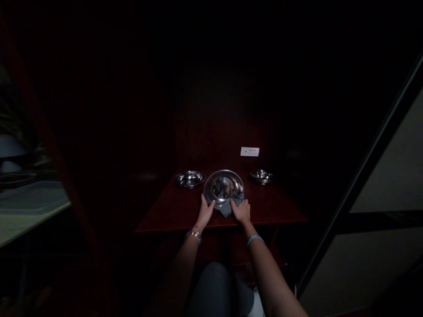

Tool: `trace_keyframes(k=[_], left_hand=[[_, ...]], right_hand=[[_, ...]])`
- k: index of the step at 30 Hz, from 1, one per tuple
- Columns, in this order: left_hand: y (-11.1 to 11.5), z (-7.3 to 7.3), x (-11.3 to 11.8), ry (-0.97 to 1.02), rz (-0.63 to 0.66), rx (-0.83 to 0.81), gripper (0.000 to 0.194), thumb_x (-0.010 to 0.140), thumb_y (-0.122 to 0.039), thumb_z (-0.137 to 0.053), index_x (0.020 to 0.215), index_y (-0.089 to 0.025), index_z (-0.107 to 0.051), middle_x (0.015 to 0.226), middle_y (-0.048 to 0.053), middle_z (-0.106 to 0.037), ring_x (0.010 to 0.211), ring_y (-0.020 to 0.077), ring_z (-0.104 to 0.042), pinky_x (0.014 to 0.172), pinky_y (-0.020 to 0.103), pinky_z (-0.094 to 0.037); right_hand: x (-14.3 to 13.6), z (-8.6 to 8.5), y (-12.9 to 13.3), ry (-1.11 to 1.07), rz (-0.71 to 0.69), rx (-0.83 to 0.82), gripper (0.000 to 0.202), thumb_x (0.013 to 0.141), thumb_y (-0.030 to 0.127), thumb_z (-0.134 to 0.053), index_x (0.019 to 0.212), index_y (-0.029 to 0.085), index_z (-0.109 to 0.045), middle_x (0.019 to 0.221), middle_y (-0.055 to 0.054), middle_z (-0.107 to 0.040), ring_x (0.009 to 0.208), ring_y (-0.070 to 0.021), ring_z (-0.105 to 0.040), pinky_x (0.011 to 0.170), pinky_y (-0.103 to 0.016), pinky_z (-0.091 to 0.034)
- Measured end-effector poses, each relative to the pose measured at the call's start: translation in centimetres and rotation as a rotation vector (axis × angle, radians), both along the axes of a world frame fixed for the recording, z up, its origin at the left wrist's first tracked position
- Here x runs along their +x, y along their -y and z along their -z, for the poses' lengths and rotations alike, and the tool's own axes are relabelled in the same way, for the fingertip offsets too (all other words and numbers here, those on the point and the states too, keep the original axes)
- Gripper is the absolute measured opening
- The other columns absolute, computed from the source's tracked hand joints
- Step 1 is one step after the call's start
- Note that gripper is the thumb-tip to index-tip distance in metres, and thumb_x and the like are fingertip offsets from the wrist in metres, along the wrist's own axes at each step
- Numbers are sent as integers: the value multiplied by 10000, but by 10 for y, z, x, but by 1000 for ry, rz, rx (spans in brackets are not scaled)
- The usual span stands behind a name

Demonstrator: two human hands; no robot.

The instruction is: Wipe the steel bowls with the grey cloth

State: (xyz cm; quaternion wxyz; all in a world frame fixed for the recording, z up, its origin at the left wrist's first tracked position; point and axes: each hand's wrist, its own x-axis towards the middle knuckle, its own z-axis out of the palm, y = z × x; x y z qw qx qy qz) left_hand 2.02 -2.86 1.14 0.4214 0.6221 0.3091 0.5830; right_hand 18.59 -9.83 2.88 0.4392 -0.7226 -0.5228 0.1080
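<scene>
A round, shiny metal dish (224, 187) is held up and tilted above the dark red table, its round face towards me. My left hand (206, 210) grips its lower left rim, thumb on the near side. My right hand (241, 210) is closed on a grey cloth (226, 208), which lies against the lower right rim of the dish. The fingers behind the dish are hidden.
On the red table (185, 211), a metal bowl (190, 179) stands at the left and stacked metal dishes (262, 176) at the right. A white socket panel (250, 152) is on the back wall. A pale shelf (49, 210) with a clear plastic lid is far left.
</scene>
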Motion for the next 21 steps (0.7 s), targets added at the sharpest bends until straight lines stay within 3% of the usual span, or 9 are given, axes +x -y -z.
trace_keyframes(k=[7,21], left_hand=[[-4,5,-3,-51,3,7,647,789,-339,-638,1351,-186,-355,1340,140,-529,1252,269,-507,1106,432,-318],[-6,6,1,-27,44,10,727,798,-352,-637,1434,-186,-327,1414,126,-484,1318,264,-448,1135,402,-299]], right_hand=[[5,1,-4,46,-84,-154,467,937,507,-366,1156,234,-675,1176,-68,-687,1122,-241,-616,981,-335,-424],[5,0,-3,2,-15,-237,500,953,509,-324,1153,217,-677,1142,-87,-698,1099,-232,-635,926,-304,-460]])
